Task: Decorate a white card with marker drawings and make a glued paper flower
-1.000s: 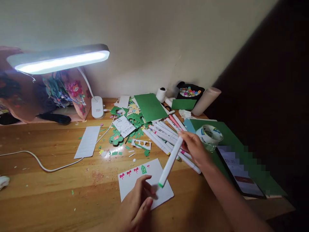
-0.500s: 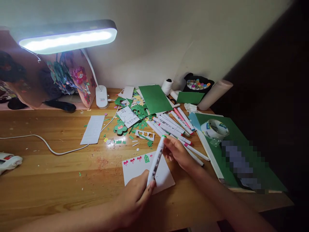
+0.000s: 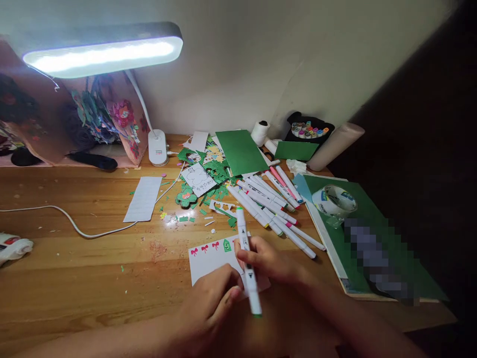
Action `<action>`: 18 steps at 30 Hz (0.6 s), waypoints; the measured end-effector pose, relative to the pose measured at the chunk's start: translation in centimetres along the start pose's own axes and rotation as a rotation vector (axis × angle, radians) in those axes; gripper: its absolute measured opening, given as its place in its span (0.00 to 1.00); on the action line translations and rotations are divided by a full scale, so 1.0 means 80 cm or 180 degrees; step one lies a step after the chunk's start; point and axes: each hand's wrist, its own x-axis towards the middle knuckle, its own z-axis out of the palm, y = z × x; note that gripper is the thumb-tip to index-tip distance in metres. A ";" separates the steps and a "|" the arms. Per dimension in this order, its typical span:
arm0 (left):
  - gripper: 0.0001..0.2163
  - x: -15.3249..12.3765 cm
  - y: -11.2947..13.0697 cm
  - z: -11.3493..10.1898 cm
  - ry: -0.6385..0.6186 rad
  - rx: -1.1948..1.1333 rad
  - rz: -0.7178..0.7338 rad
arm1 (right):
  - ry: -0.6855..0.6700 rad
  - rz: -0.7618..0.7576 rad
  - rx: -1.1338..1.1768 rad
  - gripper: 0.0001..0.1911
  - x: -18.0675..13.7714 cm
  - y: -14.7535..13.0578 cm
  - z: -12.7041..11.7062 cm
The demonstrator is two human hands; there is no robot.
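Observation:
A white double-ended marker (image 3: 246, 251) with green at both tips is pinched in my right hand (image 3: 263, 256), tilted steeply above the card. My left hand (image 3: 218, 293) is beside it, over the card's lower left part. Its fingers are loosely curled with the thumb apart, and I see nothing held in them. Under both hands lies a white card (image 3: 203, 263), partly hidden. Along its top edge are pink bow drawings (image 3: 204, 248) and a green drawn shape (image 3: 227, 245).
Several markers (image 3: 268, 199) lie in a pile beyond my right hand. Green paper scraps (image 3: 214, 171) and a green sheet (image 3: 240, 151) are at the back. A tape roll (image 3: 335, 199) sits on a green board (image 3: 395, 238) at right. A lamp (image 3: 158, 149) and its cable stand left.
My left hand has let go of the marker. My right hand has shifted from its top end to its middle, and the marker now leans the other way.

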 end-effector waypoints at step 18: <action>0.19 0.002 0.015 -0.021 0.0464 0.1803 0.0533 | -0.0889 0.0161 0.0525 0.20 -0.015 -0.005 0.000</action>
